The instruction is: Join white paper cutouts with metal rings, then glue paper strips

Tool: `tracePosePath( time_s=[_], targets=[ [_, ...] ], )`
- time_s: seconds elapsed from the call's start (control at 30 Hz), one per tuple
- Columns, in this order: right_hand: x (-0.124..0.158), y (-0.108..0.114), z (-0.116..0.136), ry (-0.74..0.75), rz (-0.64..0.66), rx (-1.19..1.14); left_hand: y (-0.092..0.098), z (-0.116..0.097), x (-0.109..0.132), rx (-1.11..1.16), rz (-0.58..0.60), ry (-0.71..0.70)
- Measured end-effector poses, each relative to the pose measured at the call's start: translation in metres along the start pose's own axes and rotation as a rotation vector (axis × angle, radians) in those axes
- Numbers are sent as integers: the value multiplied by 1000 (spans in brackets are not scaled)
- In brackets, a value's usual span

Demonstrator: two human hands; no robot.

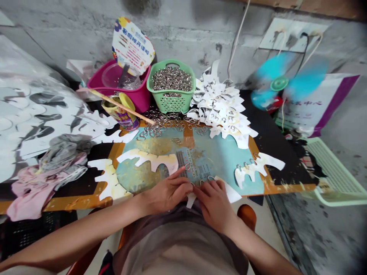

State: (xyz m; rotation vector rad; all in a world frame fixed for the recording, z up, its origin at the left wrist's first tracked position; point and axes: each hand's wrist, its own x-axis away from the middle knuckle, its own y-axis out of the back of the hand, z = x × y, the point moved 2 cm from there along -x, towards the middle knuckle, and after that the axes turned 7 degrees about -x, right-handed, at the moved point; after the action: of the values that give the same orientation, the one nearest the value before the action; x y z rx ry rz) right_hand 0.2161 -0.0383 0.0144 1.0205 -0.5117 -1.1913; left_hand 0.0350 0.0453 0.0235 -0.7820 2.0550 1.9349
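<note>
At the table's front edge, my left hand (170,193) and my right hand (213,200) meet over a white cut-out piece (231,192) with notched edges. Its tabs hang below my fingers, and metal rings (211,178) sit along its upper edge. My left thumb and fingers are closed on the piece's left part, while the index finger stretches forward to a loose metal ring (187,166). The right hand's fingers are bent and pressed together on the piece, partly hiding it. A similar piece with rings (252,170) lies to the right; a yellow-smeared one (155,158) lies to the left.
Loose rings (172,124) lie before a green basket (172,99) full of them. Beside it are a magenta basket (140,95), a can (123,114) with a stick, and a heap of white pieces (223,110). A fan (279,83) spins at right; cloths (63,160) lie left.
</note>
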Motion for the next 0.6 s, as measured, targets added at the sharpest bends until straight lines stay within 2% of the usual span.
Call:
tracePosePath(
  time_s=[0.1,0.33,0.6],
  targets=[
    [-6,0,0,-25,45,49,2,-3,-3,29,-9,83],
    [-6,-8,-1,-26,-17,113,3,-10,-3,60,63,180],
    [-3,-7,-6,-10,8,87,1,-16,-1,57,5,259]
  ],
)
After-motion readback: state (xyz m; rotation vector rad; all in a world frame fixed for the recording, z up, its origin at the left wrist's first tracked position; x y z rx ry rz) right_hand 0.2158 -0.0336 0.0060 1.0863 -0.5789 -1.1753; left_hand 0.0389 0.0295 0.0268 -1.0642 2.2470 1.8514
